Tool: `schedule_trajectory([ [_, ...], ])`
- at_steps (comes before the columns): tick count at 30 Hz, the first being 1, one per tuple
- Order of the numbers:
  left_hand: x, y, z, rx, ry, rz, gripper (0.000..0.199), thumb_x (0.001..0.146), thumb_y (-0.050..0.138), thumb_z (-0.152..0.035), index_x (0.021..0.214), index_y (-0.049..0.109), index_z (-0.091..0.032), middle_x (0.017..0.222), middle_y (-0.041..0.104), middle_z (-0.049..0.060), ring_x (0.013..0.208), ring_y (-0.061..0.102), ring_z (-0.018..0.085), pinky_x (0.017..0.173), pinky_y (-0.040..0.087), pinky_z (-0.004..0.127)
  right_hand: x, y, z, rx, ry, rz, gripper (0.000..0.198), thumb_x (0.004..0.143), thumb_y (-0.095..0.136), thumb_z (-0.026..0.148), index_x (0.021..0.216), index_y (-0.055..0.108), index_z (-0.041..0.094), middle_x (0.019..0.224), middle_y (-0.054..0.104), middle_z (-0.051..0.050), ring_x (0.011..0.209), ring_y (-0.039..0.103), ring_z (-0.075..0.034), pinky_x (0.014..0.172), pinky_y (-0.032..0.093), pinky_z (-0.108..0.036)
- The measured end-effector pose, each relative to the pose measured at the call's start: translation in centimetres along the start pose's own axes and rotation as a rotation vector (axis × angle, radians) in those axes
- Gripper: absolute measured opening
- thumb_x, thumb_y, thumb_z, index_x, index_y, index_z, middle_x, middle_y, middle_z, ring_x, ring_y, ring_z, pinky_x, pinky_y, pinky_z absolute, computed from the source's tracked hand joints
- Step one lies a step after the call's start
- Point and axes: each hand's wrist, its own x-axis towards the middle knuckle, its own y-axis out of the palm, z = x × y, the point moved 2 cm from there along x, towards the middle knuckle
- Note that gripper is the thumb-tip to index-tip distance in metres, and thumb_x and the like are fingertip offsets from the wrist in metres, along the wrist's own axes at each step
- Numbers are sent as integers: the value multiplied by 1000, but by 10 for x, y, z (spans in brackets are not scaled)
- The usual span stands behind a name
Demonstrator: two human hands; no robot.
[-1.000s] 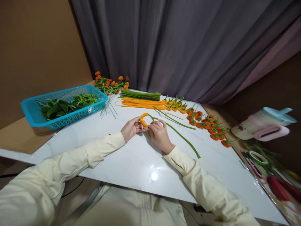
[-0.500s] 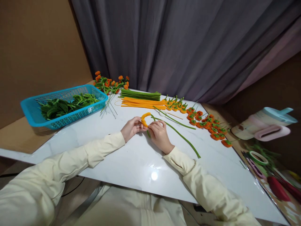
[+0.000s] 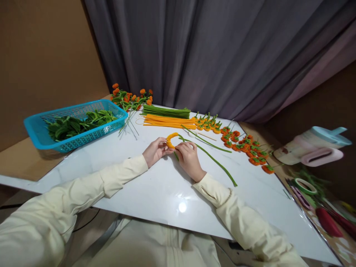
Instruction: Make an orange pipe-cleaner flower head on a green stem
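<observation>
Curved yellow chenille coil [image 3: 168, 141] held mid-desk [image 3: 155, 193] between two hands.
The left hand [image 3: 155, 151] pinches its near-left side and the right hand [image 3: 189, 157] its near end, seemingly steadying the curve; orange chenille stems [image 3: 169, 121] lie bundled beyond, probably within easy reach.

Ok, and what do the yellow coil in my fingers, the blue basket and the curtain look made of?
Yellow coil: perhaps fuzzy pipe cleaner, given its soft, matte ridges. Basket: likely moulded plastic, slightly shiny, with patterned holes. Curtain: fabric, hanging in soft folds; fibre unclear.
</observation>
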Motion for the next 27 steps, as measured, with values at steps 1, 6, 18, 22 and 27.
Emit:
schedule_trajectory([
  [1,0,0,0,-3,-1,-6,6,77,46,-16,73,50,-14,50,49,-2,57,63,14,63,54,24,0,0,0,-3,4,2,13,87,46,16,80,57,18,76,64,-4,84,56,-17,89,32,-36],
  [6,2,-1,2,-21,-8,-4,9,77,45,-16,72,51,-14,51,51,-2,58,64,14,64,54,23,0,1,1,9,9,-16,13,86,47,16,77,56,18,73,63,-3,81,56,-17,86,32,-36],
  [18,1,-1,-1,-67,-59,-45,12,79,43,-15,73,52,-11,55,54,1,56,62,13,59,54,21,1,0,0,45,8,2,11,87,46,15,85,56,18,81,64,-4,88,56,-18,87,32,-36],
  [22,1,-1,-2,-93,-53,-70,8,77,44,-15,75,51,-12,62,57,2,56,62,12,60,54,22,0,-2,-1,32,-18,2,15,87,44,13,83,57,18,81,64,-4,89,56,-17,87,33,-35],
  [27,1,0,2,-106,-81,-59,8,76,45,-14,75,52,-12,63,57,3,59,61,12,62,54,23,-1,1,-3,56,-8,-27,17,85,44,10,79,58,19,76,64,-3,82,56,-16,87,33,-36],
])
